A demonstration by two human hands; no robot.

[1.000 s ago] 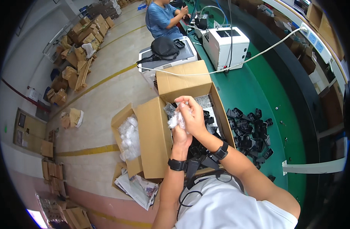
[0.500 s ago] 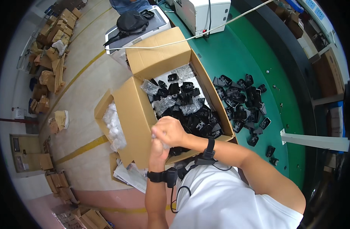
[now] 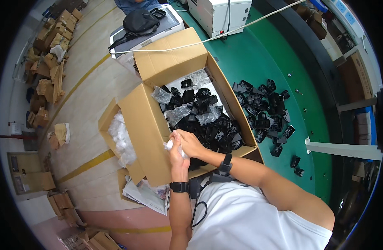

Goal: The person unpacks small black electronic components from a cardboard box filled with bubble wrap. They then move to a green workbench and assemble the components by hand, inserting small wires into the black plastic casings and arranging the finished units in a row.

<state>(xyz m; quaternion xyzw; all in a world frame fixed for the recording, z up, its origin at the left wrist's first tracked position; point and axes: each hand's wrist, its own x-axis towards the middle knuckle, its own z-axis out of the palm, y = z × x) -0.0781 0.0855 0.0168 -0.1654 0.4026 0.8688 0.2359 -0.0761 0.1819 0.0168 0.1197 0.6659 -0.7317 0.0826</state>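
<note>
Both of my hands meet over the near left corner of a large open cardboard box [image 3: 147, 112]. My left hand [image 3: 177, 160] is closed around a crumpled wad of clear plastic wrap [image 3: 169, 145]. Pressed against it from the right, my right hand [image 3: 191, 143] grips the same wad, its fingers partly hidden. Below them in the box lie many black plastic housings [image 3: 222, 127]. Crumpled clear plastic bags [image 3: 177, 114] lie among these housings.
More black housings [image 3: 276, 104] are heaped on the green table [image 3: 241, 58] to the right. Left of the box, a smaller carton [image 3: 107, 118] holds crumpled clear plastic. A white cable [image 3: 179, 48] crosses the far side. A white metal bar [image 3: 341, 150] juts in at right.
My hands have turned and shifted slightly, the left wrist moving right. More of the plastic wad shows between the hands now.
</note>
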